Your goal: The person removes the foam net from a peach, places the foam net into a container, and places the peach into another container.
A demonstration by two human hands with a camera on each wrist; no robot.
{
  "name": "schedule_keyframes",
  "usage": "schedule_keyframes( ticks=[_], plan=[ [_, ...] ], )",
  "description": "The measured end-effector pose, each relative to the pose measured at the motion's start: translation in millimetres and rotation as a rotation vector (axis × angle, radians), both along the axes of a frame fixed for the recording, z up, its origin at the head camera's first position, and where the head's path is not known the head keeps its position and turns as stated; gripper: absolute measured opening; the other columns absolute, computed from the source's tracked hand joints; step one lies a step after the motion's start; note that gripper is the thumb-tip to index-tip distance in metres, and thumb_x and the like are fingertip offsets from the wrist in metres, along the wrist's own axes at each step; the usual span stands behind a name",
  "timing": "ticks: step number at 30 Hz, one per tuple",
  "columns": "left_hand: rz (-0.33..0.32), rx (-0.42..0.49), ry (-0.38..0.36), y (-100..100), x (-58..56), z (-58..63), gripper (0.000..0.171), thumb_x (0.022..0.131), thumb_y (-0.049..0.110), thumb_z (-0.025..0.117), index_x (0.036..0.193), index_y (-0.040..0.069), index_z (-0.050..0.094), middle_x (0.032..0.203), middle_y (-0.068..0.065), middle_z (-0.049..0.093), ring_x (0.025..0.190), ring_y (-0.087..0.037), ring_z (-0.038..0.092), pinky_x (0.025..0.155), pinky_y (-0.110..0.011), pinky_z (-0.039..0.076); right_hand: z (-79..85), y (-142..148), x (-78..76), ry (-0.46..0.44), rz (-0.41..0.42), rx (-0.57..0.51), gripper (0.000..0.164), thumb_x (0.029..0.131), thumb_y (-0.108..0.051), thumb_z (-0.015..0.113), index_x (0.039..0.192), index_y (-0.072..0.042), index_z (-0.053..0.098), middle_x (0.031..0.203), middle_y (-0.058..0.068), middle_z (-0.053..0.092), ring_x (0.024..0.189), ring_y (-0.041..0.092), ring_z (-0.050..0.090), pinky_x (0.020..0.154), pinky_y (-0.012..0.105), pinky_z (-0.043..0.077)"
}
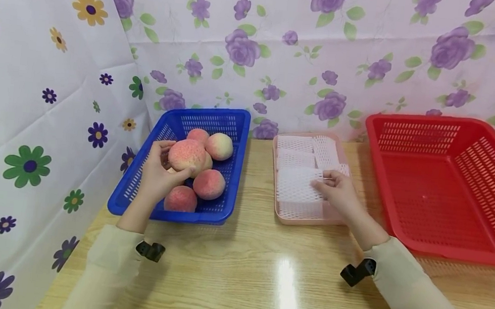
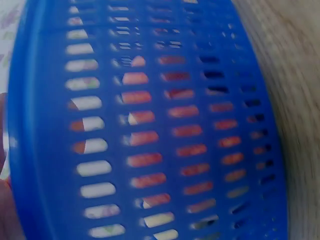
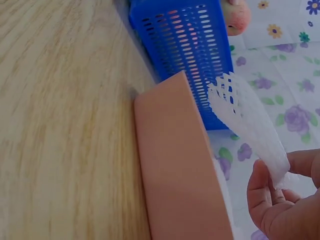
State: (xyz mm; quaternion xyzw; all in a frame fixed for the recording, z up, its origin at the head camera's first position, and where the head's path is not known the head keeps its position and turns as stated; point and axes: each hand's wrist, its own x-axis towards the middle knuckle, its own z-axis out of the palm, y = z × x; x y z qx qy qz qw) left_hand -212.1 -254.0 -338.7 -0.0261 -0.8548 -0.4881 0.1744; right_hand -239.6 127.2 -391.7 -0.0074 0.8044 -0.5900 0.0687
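Note:
My left hand [image 1: 159,176] grips a peach [image 1: 187,154] between thumb and fingers, above the blue basket [image 1: 229,207]. Several other peaches lie in that basket, among them a red one [image 1: 209,184] and a paler one [image 1: 219,146]. In the left wrist view the blue basket wall [image 2: 50,150] hides most of the hand. My right hand [image 1: 338,190] pinches the end of a white foam net sleeve [image 1: 299,184], raised over the pink tray [image 1: 303,223]. More flattened foam net sleeves [image 1: 295,143] lie in the tray. The right wrist view shows the pinched sleeve [image 3: 252,130] partly opened at its far end.
A large red basket [image 1: 432,192] stands on the right, beside the tray. All three containers rest on a wooden table [image 1: 226,277]. Flowered sheets [image 1: 240,44] hang behind and along the left side.

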Motion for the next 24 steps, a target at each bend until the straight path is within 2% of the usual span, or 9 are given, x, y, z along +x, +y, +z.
schedule_keyframes(
  ticks=[2,7,10,14,20,24],
  plan=[
    [-0.006,-0.008,-0.016,-2.1,-1.6,-1.9,0.069,0.076,0.006,0.078,0.130,-0.003,0.037,0.127,-0.023,0.049,0.118,-0.032,0.049,0.100,-0.047,0.045,-3.8,-1.7,-2.6,-0.007,0.017,0.018,0.048,0.093,-0.015,0.060,0.131,0.010,0.044,0.119,0.027,0.061,0.072,-0.003,0.053,0.063,0.015,0.050],
    [-0.033,-0.044,-0.060,-8.6,-6.3,-10.6,0.068,0.077,0.006,0.076,0.130,-0.005,0.036,0.127,-0.025,0.047,0.118,-0.036,0.049,0.100,-0.050,0.045,-9.5,-5.0,-7.1,-0.027,0.028,0.075,0.050,0.093,-0.017,0.061,0.133,0.009,0.044,0.119,0.028,0.059,0.080,0.004,0.055,0.068,0.014,0.049],
    [-0.039,-0.081,-0.087,-12.0,-9.6,-15.5,0.066,0.078,0.006,0.075,0.130,-0.004,0.035,0.125,-0.026,0.047,0.116,-0.037,0.050,0.097,-0.050,0.047,-11.6,-5.5,-8.0,-0.039,0.016,0.116,0.050,0.093,-0.017,0.061,0.132,0.009,0.045,0.115,0.024,0.059,0.087,0.013,0.055,0.069,0.016,0.048],
    [-0.037,-0.129,-0.117,-15.1,-11.0,-18.9,0.066,0.078,0.007,0.075,0.130,-0.003,0.035,0.124,-0.025,0.048,0.113,-0.038,0.052,0.093,-0.049,0.049,-13.8,-7.3,-8.5,0.004,-0.023,0.176,0.044,0.090,-0.013,0.063,0.125,0.011,0.050,0.103,0.017,0.058,0.090,0.020,0.051,0.067,0.018,0.045],
    [-0.047,-0.140,-0.174,-18.4,-13.0,-21.5,0.068,0.078,0.009,0.075,0.131,-0.002,0.035,0.130,-0.026,0.047,0.113,-0.040,0.050,0.092,-0.050,0.048,-16.4,-9.6,-7.1,0.101,-0.079,0.312,0.042,0.084,-0.010,0.066,0.117,0.012,0.054,0.101,0.021,0.058,0.091,0.027,0.052,0.077,0.033,0.047],
    [-0.038,-0.138,-0.207,-20.7,-13.4,-20.4,0.068,0.079,0.011,0.074,0.132,-0.003,0.033,0.130,-0.027,0.046,0.114,-0.040,0.049,0.094,-0.050,0.047,-19.8,-11.4,-6.5,0.145,-0.082,0.386,0.043,0.081,-0.009,0.068,0.116,0.011,0.053,0.101,0.026,0.059,0.093,0.034,0.054,0.083,0.044,0.048]
  ],
)
